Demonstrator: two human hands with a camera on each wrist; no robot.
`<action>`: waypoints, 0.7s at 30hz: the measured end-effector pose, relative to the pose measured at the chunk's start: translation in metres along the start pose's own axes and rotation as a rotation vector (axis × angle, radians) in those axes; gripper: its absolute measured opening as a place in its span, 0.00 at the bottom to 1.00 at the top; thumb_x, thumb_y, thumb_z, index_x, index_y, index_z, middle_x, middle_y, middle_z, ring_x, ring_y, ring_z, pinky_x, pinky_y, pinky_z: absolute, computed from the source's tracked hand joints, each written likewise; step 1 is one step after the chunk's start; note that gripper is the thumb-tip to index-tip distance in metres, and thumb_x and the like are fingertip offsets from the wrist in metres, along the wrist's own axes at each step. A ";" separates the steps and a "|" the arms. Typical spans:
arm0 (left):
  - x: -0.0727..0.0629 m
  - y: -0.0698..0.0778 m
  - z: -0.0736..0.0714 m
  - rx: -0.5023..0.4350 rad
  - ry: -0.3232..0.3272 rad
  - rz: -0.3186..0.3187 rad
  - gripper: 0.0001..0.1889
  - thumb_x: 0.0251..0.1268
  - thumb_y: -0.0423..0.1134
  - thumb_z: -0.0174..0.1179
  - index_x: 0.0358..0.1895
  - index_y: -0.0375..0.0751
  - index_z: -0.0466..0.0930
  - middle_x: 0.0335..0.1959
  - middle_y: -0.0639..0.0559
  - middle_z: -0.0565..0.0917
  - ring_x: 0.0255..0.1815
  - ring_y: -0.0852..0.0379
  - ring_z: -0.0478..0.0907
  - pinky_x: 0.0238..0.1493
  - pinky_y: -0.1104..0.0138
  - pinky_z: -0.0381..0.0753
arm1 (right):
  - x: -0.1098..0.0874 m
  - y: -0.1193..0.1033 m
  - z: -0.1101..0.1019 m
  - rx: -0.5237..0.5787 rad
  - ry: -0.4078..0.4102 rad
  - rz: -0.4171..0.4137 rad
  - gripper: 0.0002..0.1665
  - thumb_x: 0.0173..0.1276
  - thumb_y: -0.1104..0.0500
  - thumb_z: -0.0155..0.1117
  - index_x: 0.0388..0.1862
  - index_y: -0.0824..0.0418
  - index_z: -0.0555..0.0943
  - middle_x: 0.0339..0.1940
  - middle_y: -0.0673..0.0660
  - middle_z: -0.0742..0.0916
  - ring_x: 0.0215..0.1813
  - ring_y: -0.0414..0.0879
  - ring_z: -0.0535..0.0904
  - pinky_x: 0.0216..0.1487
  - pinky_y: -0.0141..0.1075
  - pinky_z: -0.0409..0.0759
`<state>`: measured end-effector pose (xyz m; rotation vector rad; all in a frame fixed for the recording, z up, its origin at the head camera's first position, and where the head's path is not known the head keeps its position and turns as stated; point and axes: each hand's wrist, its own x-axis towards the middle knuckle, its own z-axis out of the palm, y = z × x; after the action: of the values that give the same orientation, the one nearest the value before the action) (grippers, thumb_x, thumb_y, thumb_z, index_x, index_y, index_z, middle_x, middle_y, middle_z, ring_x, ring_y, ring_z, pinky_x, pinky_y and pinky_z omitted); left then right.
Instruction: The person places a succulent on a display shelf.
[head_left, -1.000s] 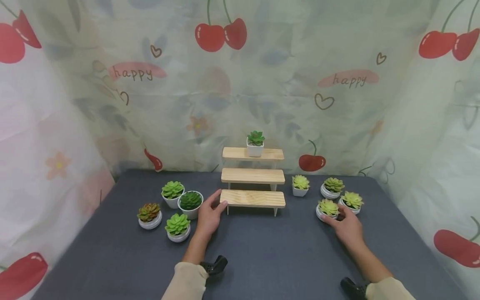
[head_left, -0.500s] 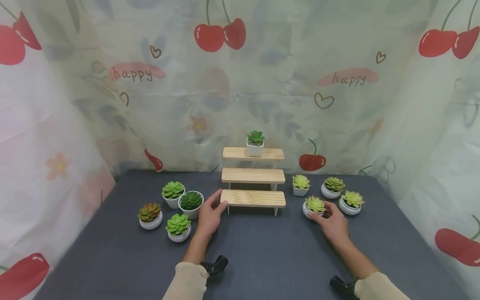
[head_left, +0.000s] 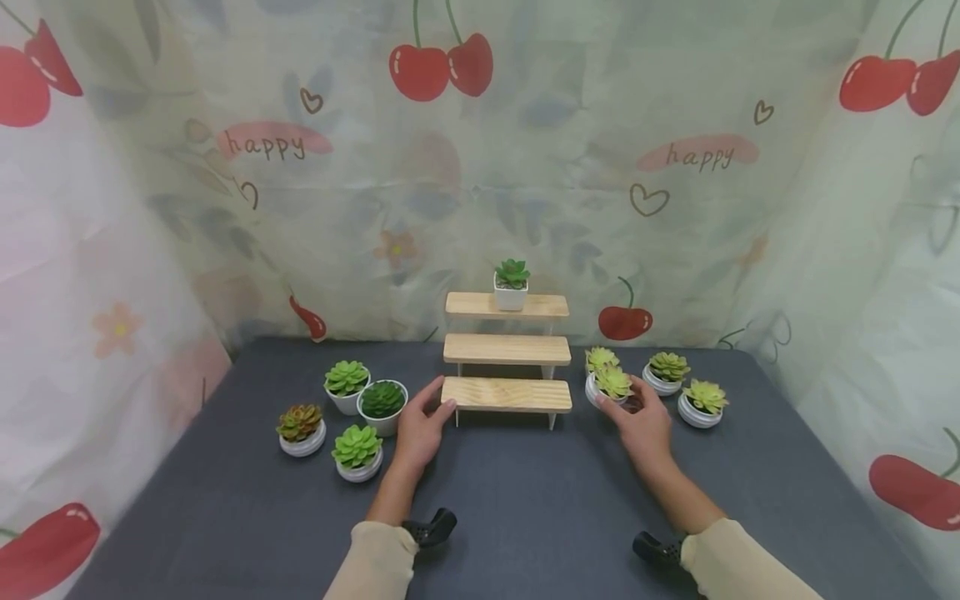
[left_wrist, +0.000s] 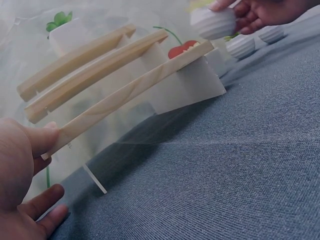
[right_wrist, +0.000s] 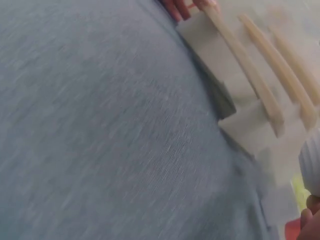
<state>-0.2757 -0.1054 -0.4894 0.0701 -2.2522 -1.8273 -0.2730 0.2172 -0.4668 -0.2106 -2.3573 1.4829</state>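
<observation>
Pot [head_left: 609, 386] pinched in right hand [head_left: 645, 423] has moved toward left hand [head_left: 420, 429], which grips the stand [head_left: 507, 348]; not yet set down.

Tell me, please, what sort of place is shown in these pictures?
Probably a small staged display or recording corner, though I cannot be sure: cherry-print sheeting lines the back and sides of a dark cloth-covered table, which bears a three-tier wooden stand and several small potted succulents.
</observation>
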 end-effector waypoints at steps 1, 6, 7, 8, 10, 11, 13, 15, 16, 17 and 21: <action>0.000 0.000 0.000 -0.001 -0.002 0.001 0.25 0.67 0.35 0.62 0.67 0.42 0.73 0.64 0.43 0.75 0.62 0.45 0.72 0.61 0.52 0.71 | 0.001 -0.002 0.002 0.008 0.014 -0.015 0.40 0.61 0.52 0.73 0.68 0.65 0.68 0.58 0.65 0.78 0.56 0.56 0.75 0.56 0.48 0.73; 0.001 0.000 0.000 0.003 0.000 -0.005 0.25 0.67 0.36 0.62 0.67 0.42 0.73 0.63 0.43 0.76 0.61 0.45 0.73 0.60 0.52 0.72 | 0.005 -0.015 0.010 0.037 0.066 -0.101 0.38 0.61 0.51 0.73 0.66 0.63 0.71 0.56 0.61 0.80 0.53 0.54 0.76 0.51 0.43 0.73; 0.001 0.000 0.001 0.005 0.002 -0.008 0.25 0.67 0.36 0.62 0.67 0.42 0.73 0.63 0.43 0.76 0.61 0.45 0.73 0.59 0.52 0.72 | 0.007 -0.018 0.012 0.045 0.073 -0.114 0.37 0.61 0.50 0.73 0.65 0.62 0.72 0.55 0.60 0.80 0.52 0.53 0.76 0.50 0.41 0.73; 0.002 0.001 0.001 0.006 0.004 -0.009 0.25 0.67 0.36 0.63 0.67 0.42 0.73 0.63 0.43 0.76 0.61 0.45 0.73 0.59 0.52 0.72 | 0.008 -0.020 0.013 0.051 0.079 -0.125 0.37 0.61 0.50 0.73 0.65 0.62 0.72 0.55 0.60 0.80 0.51 0.52 0.76 0.49 0.40 0.73; 0.002 0.001 0.001 0.010 0.007 -0.011 0.25 0.67 0.36 0.63 0.67 0.42 0.73 0.63 0.43 0.76 0.60 0.45 0.73 0.59 0.52 0.73 | 0.011 -0.026 0.015 0.078 0.089 -0.143 0.36 0.61 0.50 0.73 0.64 0.62 0.73 0.54 0.60 0.81 0.50 0.52 0.76 0.47 0.38 0.72; 0.002 0.002 0.001 0.010 0.007 -0.012 0.25 0.67 0.36 0.63 0.67 0.42 0.73 0.63 0.43 0.76 0.60 0.45 0.74 0.59 0.52 0.73 | 0.012 -0.028 0.015 0.092 0.092 -0.153 0.36 0.61 0.51 0.73 0.64 0.62 0.73 0.54 0.60 0.81 0.50 0.51 0.76 0.46 0.37 0.72; 0.002 0.002 0.001 0.012 0.006 -0.010 0.25 0.67 0.36 0.62 0.67 0.42 0.73 0.63 0.43 0.76 0.60 0.45 0.74 0.59 0.52 0.73 | 0.016 -0.034 0.017 0.116 0.097 -0.169 0.35 0.61 0.52 0.73 0.64 0.63 0.74 0.53 0.60 0.81 0.49 0.50 0.76 0.45 0.35 0.72; 0.001 0.002 0.000 0.012 0.006 -0.004 0.25 0.67 0.36 0.62 0.67 0.42 0.73 0.62 0.42 0.76 0.59 0.44 0.74 0.58 0.52 0.73 | 0.020 -0.039 0.019 0.134 0.098 -0.188 0.35 0.61 0.53 0.73 0.64 0.63 0.73 0.54 0.60 0.81 0.48 0.49 0.76 0.43 0.35 0.72; 0.001 0.002 0.000 0.011 0.006 -0.003 0.25 0.67 0.36 0.62 0.67 0.42 0.73 0.62 0.42 0.76 0.59 0.45 0.74 0.58 0.52 0.73 | 0.022 -0.042 0.019 0.131 0.100 -0.195 0.35 0.61 0.52 0.73 0.64 0.63 0.74 0.53 0.60 0.81 0.47 0.49 0.76 0.42 0.34 0.73; 0.000 0.002 0.000 0.010 0.005 -0.001 0.25 0.67 0.36 0.62 0.67 0.41 0.73 0.62 0.42 0.76 0.59 0.45 0.74 0.58 0.52 0.73 | 0.024 -0.044 0.020 0.125 0.103 -0.200 0.35 0.61 0.52 0.73 0.64 0.62 0.74 0.53 0.60 0.81 0.47 0.48 0.76 0.41 0.34 0.72; -0.001 0.001 0.000 0.009 0.006 0.004 0.25 0.67 0.36 0.62 0.67 0.41 0.73 0.61 0.41 0.77 0.59 0.45 0.74 0.58 0.52 0.74 | 0.032 -0.055 0.024 0.104 0.108 -0.202 0.35 0.62 0.49 0.72 0.65 0.60 0.74 0.51 0.59 0.82 0.47 0.49 0.76 0.39 0.36 0.73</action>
<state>-0.2750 -0.1047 -0.4882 0.0728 -2.2552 -1.8122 -0.3083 0.1825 -0.4206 -0.0239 -2.1407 1.4541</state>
